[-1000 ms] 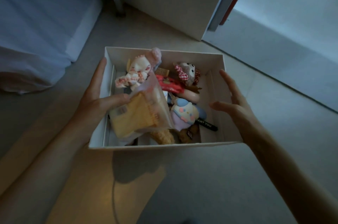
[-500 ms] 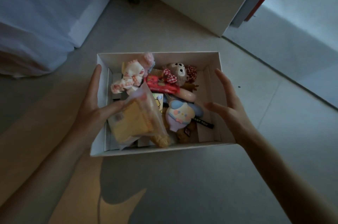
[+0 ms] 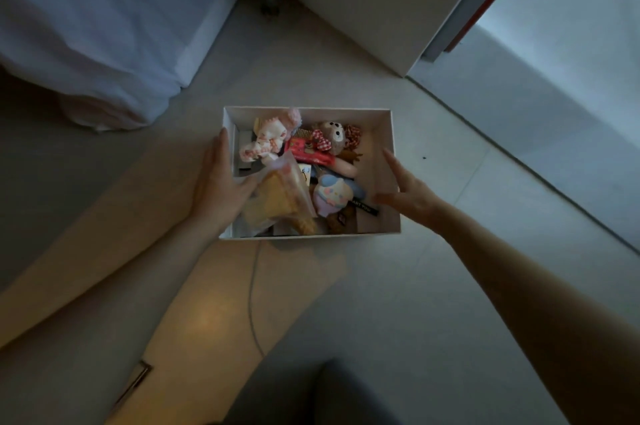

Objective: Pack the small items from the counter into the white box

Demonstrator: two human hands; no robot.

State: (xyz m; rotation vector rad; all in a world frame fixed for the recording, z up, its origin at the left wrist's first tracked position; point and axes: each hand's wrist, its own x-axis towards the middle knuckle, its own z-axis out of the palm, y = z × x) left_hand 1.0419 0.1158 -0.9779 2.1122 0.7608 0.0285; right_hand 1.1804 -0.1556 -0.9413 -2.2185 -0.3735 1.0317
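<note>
On the pale floor (image 3: 398, 286), between a bed draped in a white sheet (image 3: 104, 26) and a white cabinet (image 3: 363, 1), sits the white box (image 3: 393, 133), open at the top and crowded with small items. Along its far wall lie a pink and white frilly plush (image 3: 265, 142) and a brown bear plush (image 3: 335, 137) with red gingham bows. A red packet (image 3: 308, 154) lies slantwise between them, and just below it rests a pastel blue and pink plush (image 3: 330, 197). A black strip with white lettering (image 3: 363, 207) lies near the right wall of the box. In the near left part, a clear plastic bag with something yellow inside (image 3: 280, 201) stands tilted, rising above the rim.

The left hand (image 3: 218, 182) is laid flat along the outside of the left wall, fingers straight and pointing away from the person, while its thumb reaches over the rim and touches the plastic bag. The right hand (image 3: 410, 190) is spread open at the right wall, fingers straight, the thumb pointing inward over the box toward the black strip; whether the palm actually touches the wall cannot be told. Neither hand curls round anything.

A thin cable (image 3: 252, 293) runs across the floor from the near side of the box toward the person. A warm patch of light falls on the floor near the left forearm.
</note>
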